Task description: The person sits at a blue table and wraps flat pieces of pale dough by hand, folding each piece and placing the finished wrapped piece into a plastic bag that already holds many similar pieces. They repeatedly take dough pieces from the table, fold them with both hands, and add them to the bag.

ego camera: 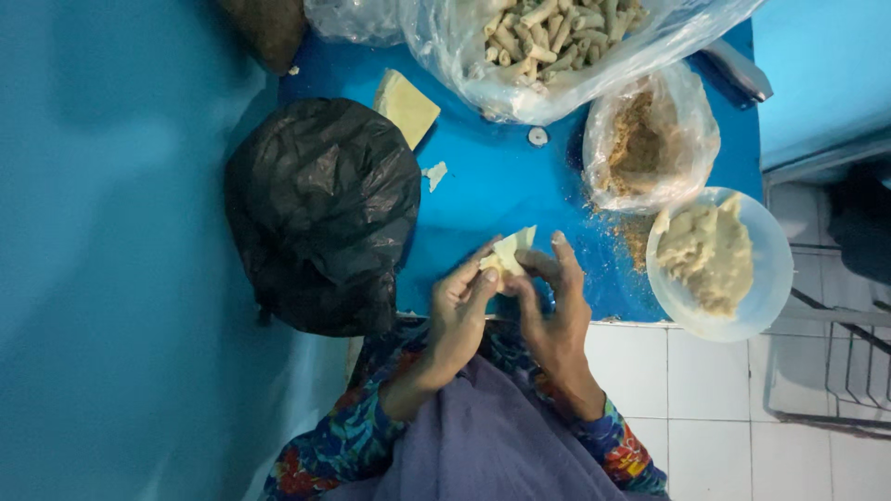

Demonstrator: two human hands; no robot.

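Nearest the camera lie a purple cloth [492, 436] over the lap and two floral-patterned sleeves [343, 436]. Above them the left hand [459, 311] and the right hand [557, 306] meet over the near edge of a blue table [501, 176]. Both sets of fingers are closed together on a small pale pastry wrapper [509, 250], partly folded; the left thumb and forefinger pinch its lower left edge, while the right fingers curl round it from the other side. The wrapper is held in the air just above the table, touching nothing else.

To the left, a crumpled black plastic bag [320, 209] rests on the table's corner. To the right, a shallow translucent bowl [770, 278] overhangs the table edge and holds a mound of beige filling [710, 255]. Beyond it stands an open clear bag of brown crumbs [650, 139], with some crumbs spilt on the table beside it. Further off lie a stack of wrapper sheets [406, 107], a torn scrap [434, 174] and, farthest, a large clear bag of finished breaded rolls [557, 37].

Judged risks: the thin wrapper may tear or unfold if pinched unevenly, letting any filling escape; the overhanging bowl may tip onto the white tiled floor [705, 408] if knocked by the right elbow.
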